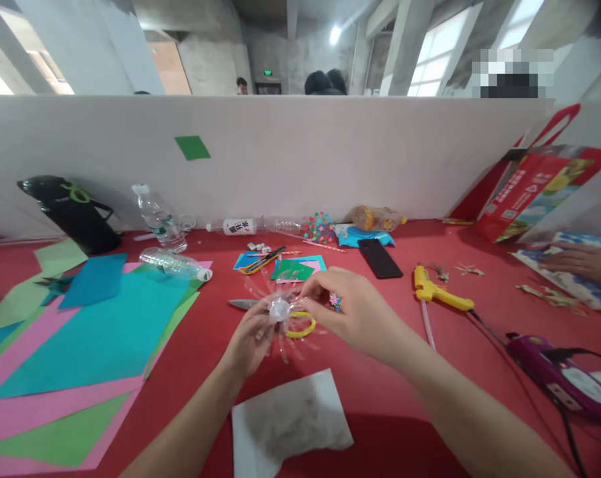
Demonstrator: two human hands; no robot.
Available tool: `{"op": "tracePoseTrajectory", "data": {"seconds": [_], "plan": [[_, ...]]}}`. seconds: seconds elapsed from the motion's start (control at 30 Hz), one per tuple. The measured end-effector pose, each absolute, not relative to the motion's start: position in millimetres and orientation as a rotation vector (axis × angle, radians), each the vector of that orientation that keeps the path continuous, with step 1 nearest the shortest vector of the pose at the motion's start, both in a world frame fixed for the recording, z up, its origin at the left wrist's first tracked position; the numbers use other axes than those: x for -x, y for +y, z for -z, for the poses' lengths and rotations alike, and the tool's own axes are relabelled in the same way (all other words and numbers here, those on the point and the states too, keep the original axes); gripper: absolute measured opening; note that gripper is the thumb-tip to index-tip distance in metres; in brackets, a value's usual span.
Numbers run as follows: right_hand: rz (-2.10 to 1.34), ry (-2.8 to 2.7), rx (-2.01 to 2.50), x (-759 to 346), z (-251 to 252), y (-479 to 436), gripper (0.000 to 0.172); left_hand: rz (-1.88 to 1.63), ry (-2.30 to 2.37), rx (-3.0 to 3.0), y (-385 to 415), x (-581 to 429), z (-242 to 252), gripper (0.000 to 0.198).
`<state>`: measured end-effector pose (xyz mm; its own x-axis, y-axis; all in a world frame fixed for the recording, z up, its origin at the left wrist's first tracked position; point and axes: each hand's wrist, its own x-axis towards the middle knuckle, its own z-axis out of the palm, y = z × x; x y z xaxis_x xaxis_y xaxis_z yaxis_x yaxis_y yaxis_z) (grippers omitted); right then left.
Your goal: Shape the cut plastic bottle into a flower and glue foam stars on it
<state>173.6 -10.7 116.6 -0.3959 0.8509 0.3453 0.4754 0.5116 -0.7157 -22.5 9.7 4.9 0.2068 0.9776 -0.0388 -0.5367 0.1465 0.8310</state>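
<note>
Between my hands is the cut top of a clear plastic bottle (pixel 279 309), its white cap toward me and its sides slit into strips that fan outward. My left hand (pixel 253 338) grips it from the left, fingers closed around the strips. From the right, my right hand (pixel 347 305) pinches at one of the strips by the cap, thumb and forefinger together. Scissors with a yellow handle (pixel 301 326) lie on the table behind the strips, their blade (pixel 243 304) poking out to the left. A small cluster of colourful star pieces (pixel 335 302) shows beside my right fingers.
Coloured paper sheets (pixel 95 338) cover the left, near plastic bottles (pixel 158 219) and a black flask (pixel 71 212). A utility knife (pixel 263 261) and phone (pixel 380 258) lie ahead. A yellow glue gun (pixel 442 292), purple power strip (pixel 562 375) and another person's hand (pixel 582 262) are right. White paper (pixel 293 421) lies in front.
</note>
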Motion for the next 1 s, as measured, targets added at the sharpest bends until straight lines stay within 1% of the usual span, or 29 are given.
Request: {"op": "tracePoseTrajectory", "data": {"seconds": [0.17, 0.27, 0.33, 0.4, 0.47, 0.53, 0.67, 0.73, 0.8, 0.87, 1.0], "plan": [[-0.655, -1.956, 1.045, -171.2, -116.4, -11.1, 0.01, -1.165, 0.616, -0.769, 10.3, 25.8, -5.6, 0.011], [-0.634, -1.821, 1.03, -173.9, -112.7, -9.7, 0.006, -1.164, 0.58, -0.761, 8.9, 26.2, -10.8, 0.015], [-0.622, -1.69, 1.045, -178.0, -106.2, -7.0, 0.013, -1.179, 0.564, -0.739, 6.9, 26.0, -15.9, 0.019], [-0.643, -1.592, 1.072, -181.7, -96.3, -3.1, 0.018, -1.18, 0.55, -0.712, 4.5, 25.3, -20.7, 0.016], [-0.718, -1.584, 1.087, -182.4, -84.2, 0.6, 0.016, -1.17, 0.539, -0.69, 2.1, 23.9, -24.0, 0.009], [-0.833, -1.651, 1.065, -178.8, -72.1, 2.3, 0.017, -1.158, 0.541, -0.675, -0.1, 21.7, -25.5, 0.007], [-1.033, -1.794, 0.953, -164.5, -55.5, -0.1, 0.043, -1.134, 0.588, -0.656, -3.5, 18.8, -24.2, 0.013], [-1.057, -1.822, 0.919, -158.5, -51.8, -1.7, 0.05, -1.123, 0.618, -0.649, -4.5, 18.7, -22.9, 0.013], [-1.034, -1.82, 0.911, -155.0, -49.3, -2.0, 0.054, -1.118, 0.639, -0.647, -5.4, 18.5, -22.7, 0.011], [-0.992, -1.803, 0.915, -153.7, -45.7, -1.1, 0.051, -1.116, 0.652, -0.647, -6.5, 17.1, -24.2, 0.01], [-0.908, -1.746, 0.967, -156.5, -32.1, 0.5, 0.03, -1.097, 0.705, -0.737, -8.7, 10.9, -28.0, 0.018]]}}
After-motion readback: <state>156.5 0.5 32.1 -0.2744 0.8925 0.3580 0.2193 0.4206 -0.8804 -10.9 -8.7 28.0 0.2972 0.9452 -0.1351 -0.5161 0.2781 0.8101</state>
